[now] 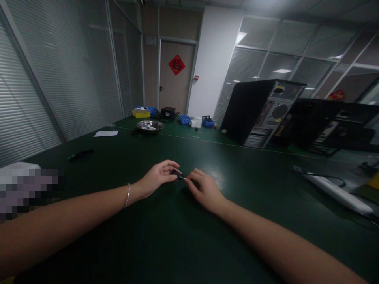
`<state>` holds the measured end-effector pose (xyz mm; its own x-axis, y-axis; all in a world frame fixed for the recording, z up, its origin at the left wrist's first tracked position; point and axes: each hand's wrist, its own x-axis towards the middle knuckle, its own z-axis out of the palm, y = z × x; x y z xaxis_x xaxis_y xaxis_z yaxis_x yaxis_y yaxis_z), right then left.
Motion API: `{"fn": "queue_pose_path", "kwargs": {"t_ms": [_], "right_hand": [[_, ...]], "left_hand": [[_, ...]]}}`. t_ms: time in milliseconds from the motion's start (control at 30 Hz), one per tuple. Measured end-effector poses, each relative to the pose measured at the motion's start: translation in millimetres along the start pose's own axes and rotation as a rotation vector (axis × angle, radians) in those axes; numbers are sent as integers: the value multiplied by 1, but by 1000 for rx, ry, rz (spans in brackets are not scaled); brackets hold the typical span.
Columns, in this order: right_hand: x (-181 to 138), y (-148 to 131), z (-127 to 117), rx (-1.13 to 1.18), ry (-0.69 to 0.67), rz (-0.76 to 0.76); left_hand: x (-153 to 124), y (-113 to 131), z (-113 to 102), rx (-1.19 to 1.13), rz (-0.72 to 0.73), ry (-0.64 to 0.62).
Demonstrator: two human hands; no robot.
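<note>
Just above the green table, my left hand has its fingers closed round a small black object, whose kind I cannot make out. A thin light-coloured piece sticks out from its right side. My right hand pinches the end of that piece between thumb and forefinger. The two hands almost meet at the middle of the view, and the fingers hide part of what they hold. On my left wrist is a silver bracelet.
A dark object and white paper lie on the table at left. Further back stand a steel bowl, a yellow bin and blue bins. To the right are computer towers and a white power strip.
</note>
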<state>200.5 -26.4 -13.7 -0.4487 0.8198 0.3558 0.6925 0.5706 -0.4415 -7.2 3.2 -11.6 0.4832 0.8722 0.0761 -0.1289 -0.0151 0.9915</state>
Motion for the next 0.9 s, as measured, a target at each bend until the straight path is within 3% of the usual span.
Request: {"fn": "queue_pose_path", "kwargs": {"t_ms": [200,467,733,900], "right_hand": [[1,1,-2,-9,9,29],[0,0,-3,18,11,19],[0,-1,-3,-12,-18,-18],[0,0,-1,-19,-7,-4]], "left_hand": [[0,0,-1,51,-96,-29],[1,1,0,-46,-127,64],[-2,7,3,25,-103,106],[0,2,2,13,-93,62]]}}
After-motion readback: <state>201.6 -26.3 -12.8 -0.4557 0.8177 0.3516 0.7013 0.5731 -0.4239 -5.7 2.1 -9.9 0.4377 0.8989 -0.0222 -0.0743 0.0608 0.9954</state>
